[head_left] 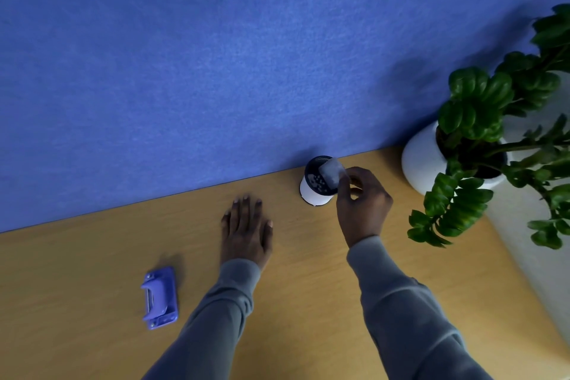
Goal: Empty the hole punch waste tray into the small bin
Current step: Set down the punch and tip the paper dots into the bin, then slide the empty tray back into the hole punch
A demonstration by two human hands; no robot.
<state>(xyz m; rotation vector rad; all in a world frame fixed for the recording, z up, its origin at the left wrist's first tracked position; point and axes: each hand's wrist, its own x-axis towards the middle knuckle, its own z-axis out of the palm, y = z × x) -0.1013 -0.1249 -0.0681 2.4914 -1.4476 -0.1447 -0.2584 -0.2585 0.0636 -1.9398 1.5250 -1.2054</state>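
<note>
Your right hand (362, 202) pinched the clear waste tray (333, 172), tilting it over the small bin's (314, 191) open mouth. Your left hand (246, 231) lay flat and empty on the desk (92, 271), the hole punch (159, 298) well apart to its left.

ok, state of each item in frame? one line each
waste tray: off the punch, tipped over the bin's mouth, pinched in the right hand
right hand: shut on the tray
left hand: open, flat on the desk, empty
small bin: upright, open top, white paper dots inside
hole punch: lying on the desk, untouched, apart from both hands
potted plant: upright at the desk's right end
</note>
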